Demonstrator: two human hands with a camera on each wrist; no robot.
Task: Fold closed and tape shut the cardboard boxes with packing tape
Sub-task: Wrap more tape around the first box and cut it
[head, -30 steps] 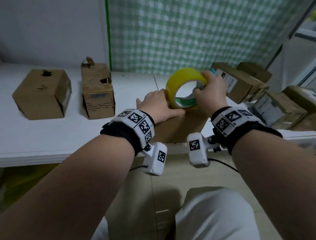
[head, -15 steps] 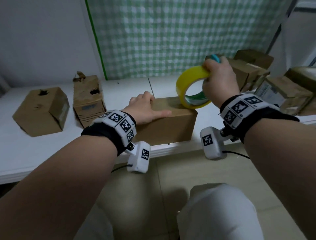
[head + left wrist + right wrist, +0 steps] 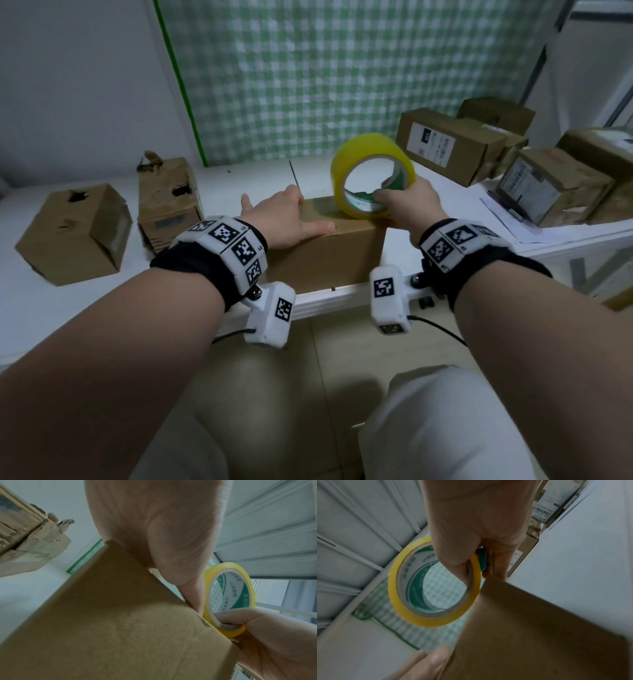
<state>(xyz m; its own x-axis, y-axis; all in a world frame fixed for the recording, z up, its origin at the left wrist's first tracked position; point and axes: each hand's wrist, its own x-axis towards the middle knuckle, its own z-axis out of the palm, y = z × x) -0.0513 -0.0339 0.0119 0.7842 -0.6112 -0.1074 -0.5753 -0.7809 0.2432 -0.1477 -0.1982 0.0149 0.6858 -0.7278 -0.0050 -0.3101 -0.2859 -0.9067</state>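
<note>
A closed brown cardboard box [image 3: 329, 253] stands at the front edge of the white table [image 3: 85, 308]. My left hand [image 3: 284, 219] lies flat on its top with straight fingers, thumb along the near edge. My right hand [image 3: 407, 205] grips a yellow roll of packing tape [image 3: 370, 171], thumb inside the core, with the roll upright on the box's right end. In the left wrist view the roll [image 3: 229, 599] sits just past the box corner [image 3: 120, 615]. The right wrist view shows the roll [image 3: 433, 588] pinched above the box [image 3: 530, 635], with a teal object [image 3: 482, 559] held behind it.
Two worn cardboard boxes [image 3: 75, 233] [image 3: 168, 202] stand on the table's left. Several labelled boxes [image 3: 448, 147] [image 3: 551, 188] are stacked at the right on a sheet of paper. A green checked curtain [image 3: 342, 68] hangs behind. My knees are below the table edge.
My right hand has shifted its grip from the top of the roll to its lower right side and brought the roll down onto the box. The left hand stays flat on the box.
</note>
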